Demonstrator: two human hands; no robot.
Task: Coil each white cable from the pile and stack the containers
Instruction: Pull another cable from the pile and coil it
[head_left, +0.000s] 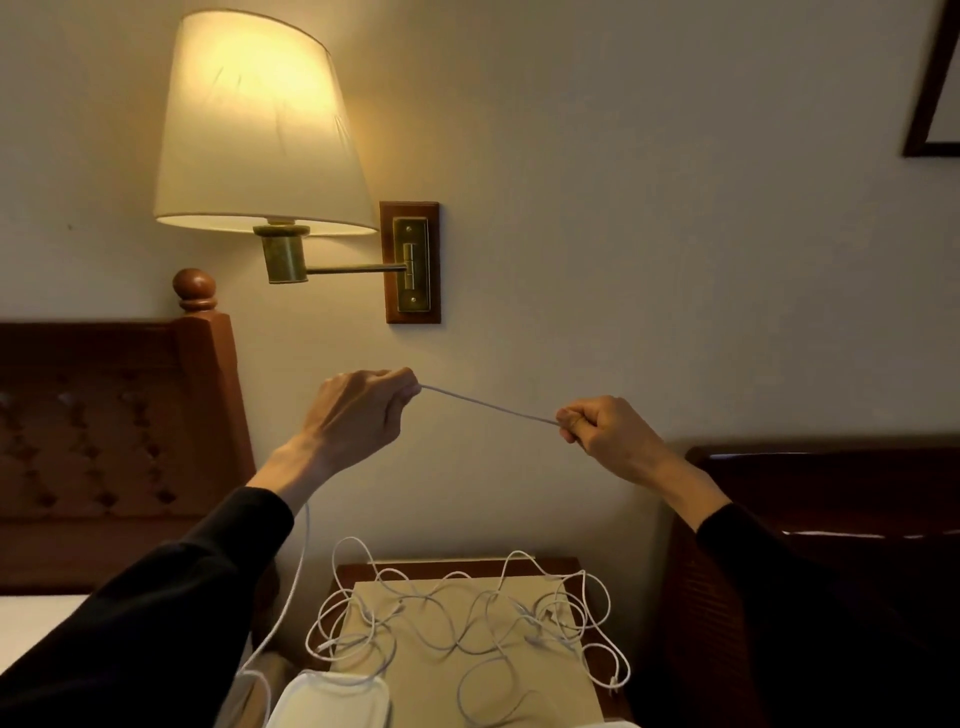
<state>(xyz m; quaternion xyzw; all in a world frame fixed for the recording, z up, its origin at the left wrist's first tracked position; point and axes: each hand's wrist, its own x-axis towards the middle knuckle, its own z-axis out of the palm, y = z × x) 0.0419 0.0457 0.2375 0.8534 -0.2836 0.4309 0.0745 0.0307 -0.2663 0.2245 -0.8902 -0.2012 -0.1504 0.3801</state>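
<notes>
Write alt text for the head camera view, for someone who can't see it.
Two raised hands, left hand and right hand, pinch a white cable stretched taut between them. Below, a tangled pile of white cables lies on a small bedside table, under a lit wall lamp.

Lit wall lamp (260, 124) (brass arm), cream wall (623, 208), wooden headboard (104, 415).

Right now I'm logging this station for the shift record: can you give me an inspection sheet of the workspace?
Surface: small wooden nightstand with a tan mat.
Job's things: pile of white cables on the mat; white container at its front edge.
Clutter: nothing seen.
Grippers: left hand and right hand pinch one cable.
Cables: held white cable taut between hands, trailing down from the left.
Surroundings: lit wall lamp, headboard, picture frame.
</notes>
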